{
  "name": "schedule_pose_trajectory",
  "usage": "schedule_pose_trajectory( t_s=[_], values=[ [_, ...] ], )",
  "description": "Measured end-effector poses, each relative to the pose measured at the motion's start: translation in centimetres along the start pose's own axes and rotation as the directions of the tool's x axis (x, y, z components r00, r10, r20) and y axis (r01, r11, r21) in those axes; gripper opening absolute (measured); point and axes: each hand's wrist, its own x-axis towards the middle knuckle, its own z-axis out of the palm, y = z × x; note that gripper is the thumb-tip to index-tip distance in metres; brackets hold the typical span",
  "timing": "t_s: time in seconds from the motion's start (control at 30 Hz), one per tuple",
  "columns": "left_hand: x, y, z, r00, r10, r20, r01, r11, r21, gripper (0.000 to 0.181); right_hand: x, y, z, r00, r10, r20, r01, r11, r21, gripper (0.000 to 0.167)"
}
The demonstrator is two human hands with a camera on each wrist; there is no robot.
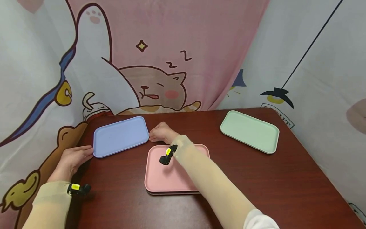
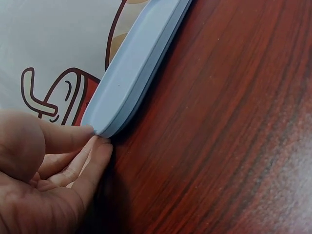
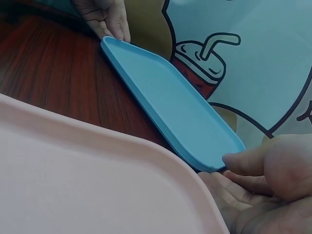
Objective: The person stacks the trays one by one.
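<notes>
Our left hand (image 1: 72, 158) pinches the blue rectangular tray (image 1: 121, 136) by its left end, thumb above, fingers below, at the table's (image 1: 114, 187) far left. Our right hand (image 1: 161, 133) pinches its right end likewise. Nearer, our right sleeve (image 1: 211, 179) crosses above the pink tray (image 1: 163, 176); the pale green tray (image 1: 250, 132) sits far right.

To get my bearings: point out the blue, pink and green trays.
Blue tray (image 1: 120, 136), head view, middle of its floor.
Pink tray (image 1: 168, 177), head view, near half of floor.
Green tray (image 1: 249, 131), head view, middle of its floor.
</notes>
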Motion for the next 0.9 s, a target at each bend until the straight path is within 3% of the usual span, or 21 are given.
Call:
schedule_pose_trajectory(
  t_s=[0.3, 0.53, 0.73, 0.9],
  values=[
    [0.1, -0.2, 0.2, 0.999, -0.004, -0.033, 0.003, 0.999, -0.034, 0.066, -0.5, -0.1, 0.6, 0.997, -0.001, -0.072, -0.002, 0.999, -0.045, 0.017],
    [-0.3, 0.1, 0.6, 0.996, 0.032, -0.085, -0.038, 0.997, -0.074, 0.064, -0.8, -0.1, 0.7, 0.998, -0.015, -0.067, 0.012, 0.999, -0.052, 0.015],
    [-1.0, 0.4, 0.7, 0.995, 0.080, -0.060, -0.090, 0.976, -0.199, 0.064, -1.2, -0.4, 0.9, 0.998, -0.027, -0.060, 0.025, 0.999, -0.037, 0.023],
    [-1.4, 0.7, 0.7, 0.993, 0.112, -0.023, -0.114, 0.965, -0.236, 0.065, -1.2, -0.5, 1.0, 0.995, -0.033, -0.089, 0.031, 0.999, -0.033, 0.019]
  ],
)
